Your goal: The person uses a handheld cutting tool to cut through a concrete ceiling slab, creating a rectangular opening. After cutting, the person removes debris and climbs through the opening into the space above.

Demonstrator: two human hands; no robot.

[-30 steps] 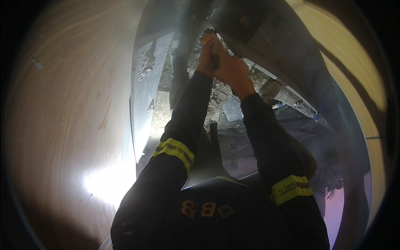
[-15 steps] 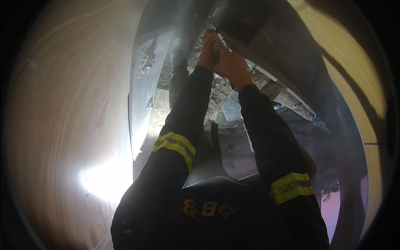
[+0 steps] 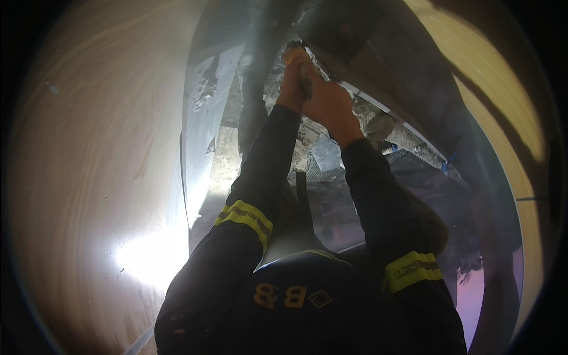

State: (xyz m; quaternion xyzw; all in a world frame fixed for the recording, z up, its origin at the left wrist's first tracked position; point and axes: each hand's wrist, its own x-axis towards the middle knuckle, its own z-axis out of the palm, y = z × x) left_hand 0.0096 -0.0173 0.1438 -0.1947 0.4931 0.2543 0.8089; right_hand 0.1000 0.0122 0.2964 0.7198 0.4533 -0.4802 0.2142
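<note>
Both arms, in dark sleeves with yellow bands, reach far forward. My left hand and my right hand are pressed together, fingers curled closed around something. A small dark part shows between them; its kind I cannot make out. Just beyond the fingertips is a rough, broken grey surface, beside the edge of a dark slanted panel. Rubble-like grey material lies under my wrists.
A wide pale-brown curved surface fills the left side, with bright glare low on it. A scuffed grey panel stands left of my arms. Right of my right wrist lie a rounded brownish object and small blue pieces.
My right wrist and hand have come slightly nearer to me. My left hand stays almost in place, and the two hands remain together.
</note>
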